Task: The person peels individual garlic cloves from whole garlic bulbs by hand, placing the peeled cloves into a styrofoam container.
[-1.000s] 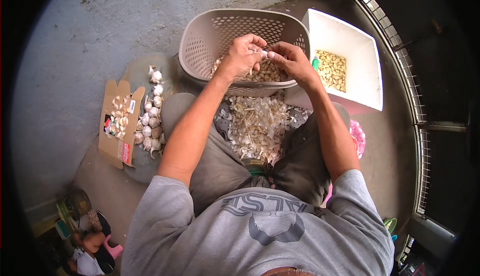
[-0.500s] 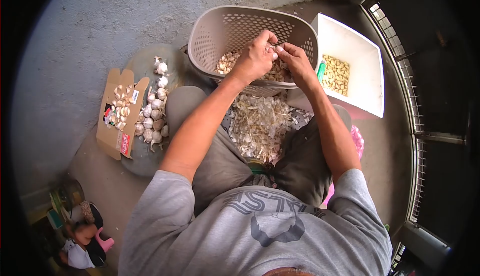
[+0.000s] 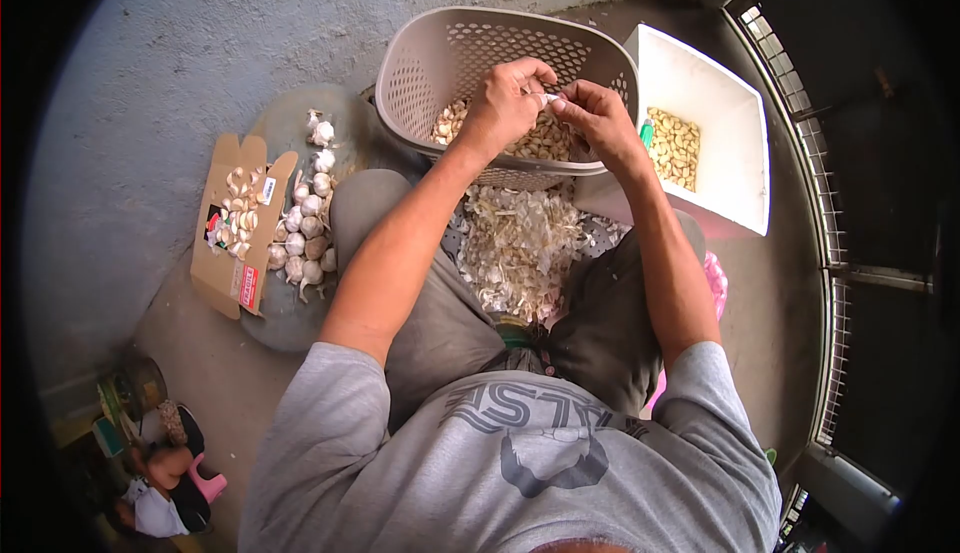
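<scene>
Over the brown perforated basket (image 3: 405, 93), my left hand (image 3: 510, 103) and my right hand (image 3: 597, 123) meet with fingertips pinched on a small pale garlic clove (image 3: 548, 99). Unpeeled cloves (image 3: 452, 119) lie in the basket below them. A green-handled tool (image 3: 646, 135) shows beside my right hand, by the edge of the white foam box (image 3: 735, 103). Peeled cloves (image 3: 675, 153) sit in that box. A heap of garlic skins (image 3: 520, 243) lies between my legs, under the basket's near side.
Whole garlic bulbs (image 3: 312, 208) rest on a grey round surface (image 3: 275, 123) at the left, beside an opened cardboard box (image 3: 215, 268) holding cloves. A metal grille (image 3: 825, 203) runs along the right. A person (image 3: 165, 468) is partly visible at the lower left.
Both hands have shifted slightly, and my right hand has turned a little away from the foam box's edge. A pale clove now shows more clearly between the fingertips.
</scene>
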### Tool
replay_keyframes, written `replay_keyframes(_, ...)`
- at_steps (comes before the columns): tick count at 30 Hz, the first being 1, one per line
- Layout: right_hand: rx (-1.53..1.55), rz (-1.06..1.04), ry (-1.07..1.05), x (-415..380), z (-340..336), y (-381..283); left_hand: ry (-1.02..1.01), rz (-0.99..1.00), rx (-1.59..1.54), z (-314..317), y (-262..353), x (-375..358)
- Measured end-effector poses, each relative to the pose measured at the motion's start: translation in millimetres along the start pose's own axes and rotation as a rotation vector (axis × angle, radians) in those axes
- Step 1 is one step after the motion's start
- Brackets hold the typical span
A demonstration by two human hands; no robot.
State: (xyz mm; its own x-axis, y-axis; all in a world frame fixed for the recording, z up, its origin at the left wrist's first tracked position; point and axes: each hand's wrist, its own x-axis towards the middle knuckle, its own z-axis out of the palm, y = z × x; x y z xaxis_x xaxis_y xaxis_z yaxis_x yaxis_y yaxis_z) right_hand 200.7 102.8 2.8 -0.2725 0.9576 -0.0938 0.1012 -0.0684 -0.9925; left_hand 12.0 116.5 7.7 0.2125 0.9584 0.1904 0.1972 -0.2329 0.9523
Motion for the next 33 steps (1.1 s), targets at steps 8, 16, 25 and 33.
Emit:
replay_keyframes(8, -0.002, -0.004, 0.023, -2, 6, -5, -0.018, -0.076, -0.331, -2, -5, 5)
replay_keyframes(16, -0.077, 0.021, -0.111, -7, 8, -4, 0.201, -0.063, -0.175, 5, -19, 9)
replay_keyframes(25, -0.194, 0.004, 0.057, -9, -11, -11, -0.049, -0.096, 0.183, -7, -6, 7)
replay_keyframes(33, -0.298, -0.092, 0.183, -2, -18, -5, -0.074, -0.253, -0.272, -8, -5, 9)
